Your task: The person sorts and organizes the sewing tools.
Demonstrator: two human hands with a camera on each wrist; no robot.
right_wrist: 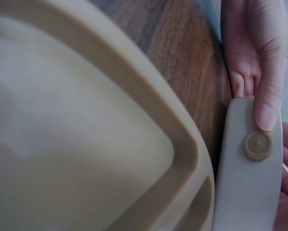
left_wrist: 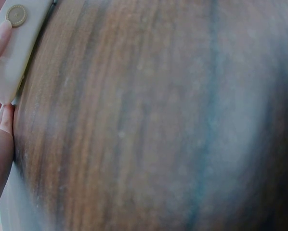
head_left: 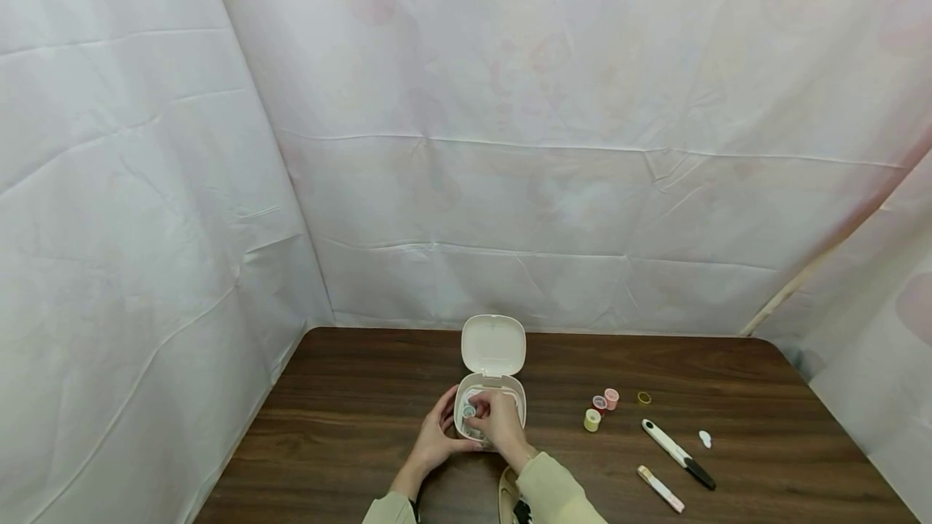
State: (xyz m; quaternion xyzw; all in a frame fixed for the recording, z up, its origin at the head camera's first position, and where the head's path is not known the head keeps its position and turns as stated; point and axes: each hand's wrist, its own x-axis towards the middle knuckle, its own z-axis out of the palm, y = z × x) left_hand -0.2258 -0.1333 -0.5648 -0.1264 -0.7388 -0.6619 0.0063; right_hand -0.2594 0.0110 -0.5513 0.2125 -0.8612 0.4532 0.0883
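A white lidded box [head_left: 493, 373] sits on the table with its lid [head_left: 493, 344] raised. My left hand [head_left: 437, 441] grips the box's left side, its fingers along the wall and its thumb [right_wrist: 267, 114] on the front face beside a round button-shaped clasp [right_wrist: 257, 146]. My right hand [head_left: 498, 420] reaches down inside from the right, fingers bent. A small pale blue-topped spool [head_left: 469, 411] shows in the box right at those fingers. I cannot tell whether the right fingertips pinch anything.
Right of the box stand a yellow spool [head_left: 593, 420] and pink spools [head_left: 612, 399]. Beyond lie a yellow ring [head_left: 644, 398], a white-and-black handled tool [head_left: 677, 453], a pen-shaped stick [head_left: 660, 489] and a white piece [head_left: 705, 439]. A beige tray-like piece [right_wrist: 149, 96] lies near the right sleeve.
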